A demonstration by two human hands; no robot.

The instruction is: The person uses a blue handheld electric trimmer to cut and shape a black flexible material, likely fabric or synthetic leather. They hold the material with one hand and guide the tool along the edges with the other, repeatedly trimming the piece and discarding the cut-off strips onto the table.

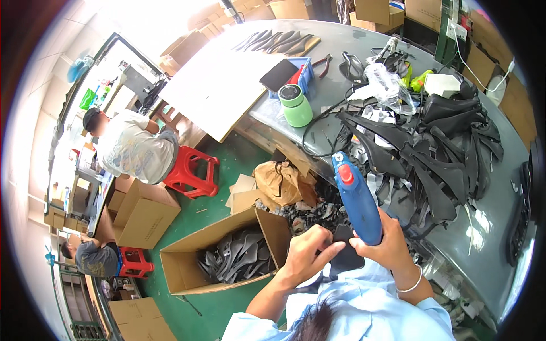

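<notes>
A blue handheld tool [364,213] with a red button near its far end is gripped in my right hand [388,244]. It points up and away from me, over the table's near edge. My left hand [310,254] is closed, its thumb pressed along the edge of a dark flat piece [347,258] held close to my body. Part of that piece is hidden behind the tool and my fingers. Several black bicycle saddle parts [438,170] lie heaped on the grey table to the right of the tool.
A cardboard box [222,290] of black curved parts stands on the green floor at left. On the grey table [495,227] are a green flask [295,106], a blue bin [307,74], cables and plastic wrap [387,85]. Two people sit on red stools [192,173] further left.
</notes>
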